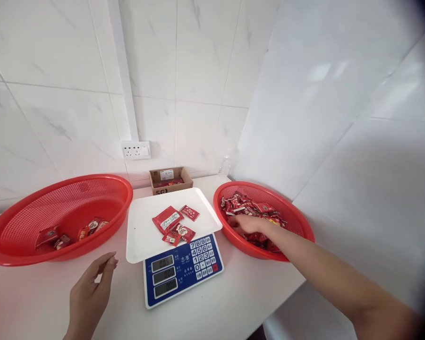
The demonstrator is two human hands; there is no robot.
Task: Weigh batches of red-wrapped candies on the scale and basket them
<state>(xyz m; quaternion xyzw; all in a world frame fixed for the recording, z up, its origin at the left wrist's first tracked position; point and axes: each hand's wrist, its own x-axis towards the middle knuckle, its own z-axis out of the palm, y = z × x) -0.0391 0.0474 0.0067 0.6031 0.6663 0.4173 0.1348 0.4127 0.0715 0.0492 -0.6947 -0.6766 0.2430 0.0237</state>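
Observation:
My right hand (pixel 246 224) reaches into the right red basket (pixel 302 225), which holds a heap of small red snack packets (pixel 248 206). Its fingers are hidden among the packets, so their grip does not show. Over the table, left of the scale, my left hand (pixel 94 285) is closed in a loose pinch with nothing visible in it. The digital scale (pixel 184 271) has a white tray (pixel 141 222) on top. Several red packets lie on that tray, among them a larger packet (pixel 167 219) and a small packet (pixel 190 213) behind it to the right.
At the left stands another red basket (pixel 108 189) with several packets (pixel 92 228) at its bottom. A small cardboard box (pixel 172 186) with red packets is behind the scale, near the tiled wall. A clear object (pixel 225 165) stands by the corner. The wall carries a socket (pixel 136 150).

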